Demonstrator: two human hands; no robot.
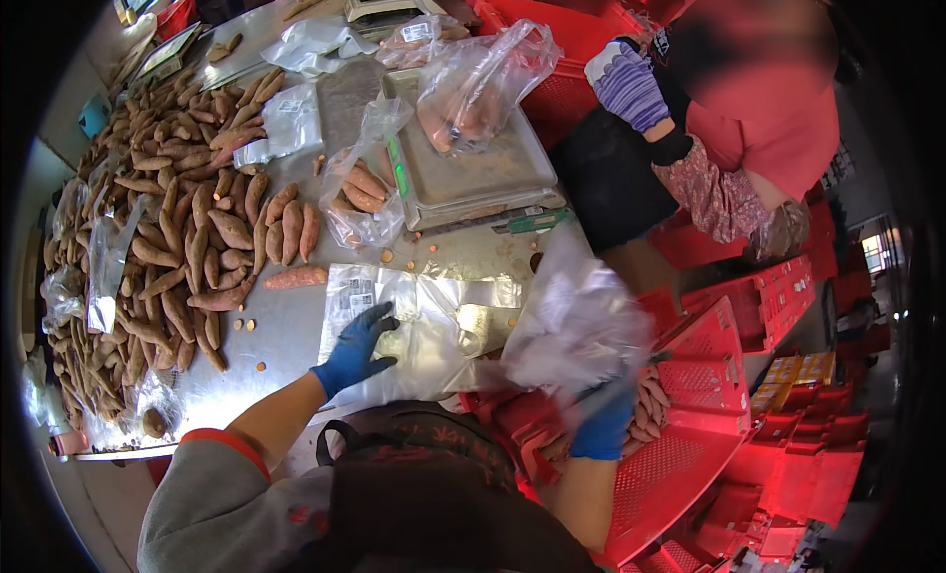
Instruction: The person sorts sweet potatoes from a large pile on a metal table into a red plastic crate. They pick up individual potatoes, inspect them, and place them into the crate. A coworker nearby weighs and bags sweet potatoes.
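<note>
My left hand, in a blue glove, rests with fingers apart on a stack of flat clear plastic bags bearing labels. My right hand, also blue-gloved, grips a blurred, crumpled clear plastic bag above a red crate; what the bag contains cannot be told. Beyond the stack, a clear bag of sweet potatoes leans by a scale, and another filled bag sits on its metal pan. A green-handled knife or cutter lies before the scale. A single sweet potato lies near the flat bags.
A large heap of loose sweet potatoes covers the table's left side. A red plastic crate holding sweet potatoes stands at right, with more red crates behind. A co-worker's gloved hand is at upper right, across the scale's corner.
</note>
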